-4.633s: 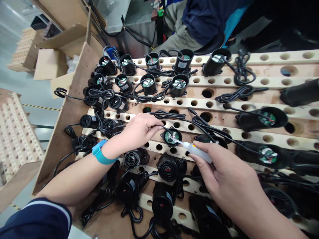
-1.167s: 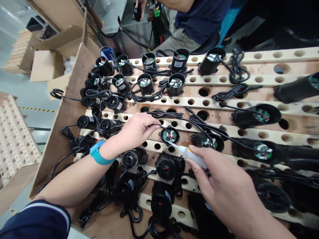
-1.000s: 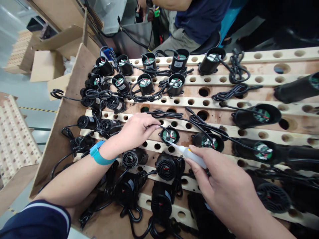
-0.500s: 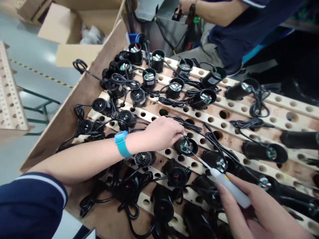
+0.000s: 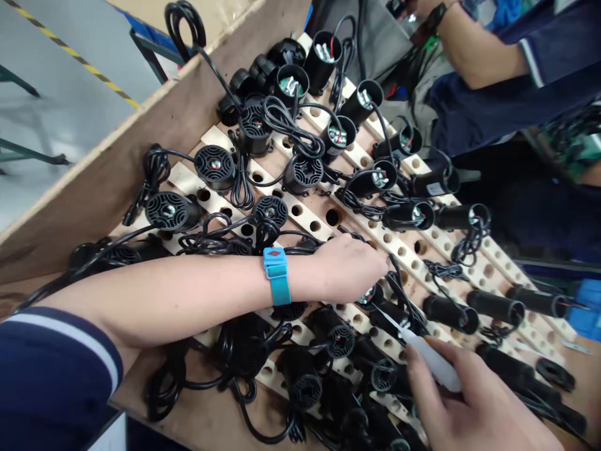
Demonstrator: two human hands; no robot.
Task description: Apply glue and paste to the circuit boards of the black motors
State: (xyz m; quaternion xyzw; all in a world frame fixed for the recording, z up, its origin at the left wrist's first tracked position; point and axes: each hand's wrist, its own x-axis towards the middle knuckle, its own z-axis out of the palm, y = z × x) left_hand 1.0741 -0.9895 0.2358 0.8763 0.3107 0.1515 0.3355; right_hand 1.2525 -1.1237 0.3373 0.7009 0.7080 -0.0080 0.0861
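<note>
My left hand [image 5: 350,268], with a blue wristband [image 5: 277,276] on the wrist, reaches across a wooden rack [image 5: 307,216] and pinches a black cable beside a small black cylindrical unit [image 5: 370,294] with a green circuit board inside. My right hand [image 5: 469,401] grips a white squeeze bottle [image 5: 432,363] with a thin nozzle. The nozzle tip points at the open top of that unit. Both hands are closed on what they hold.
The rack of drilled wooden slats holds several black units [image 5: 213,166] with coiled cables [image 5: 286,125]. A plywood side board [image 5: 141,144] borders it on the left. Another person's arm [image 5: 474,44] in a dark blue sleeve works at the far end.
The view has swung left and tilted, so the rack now runs diagonally. My left hand stays on the cable by the same unit and the bottle's nozzle stays aimed at it.
</note>
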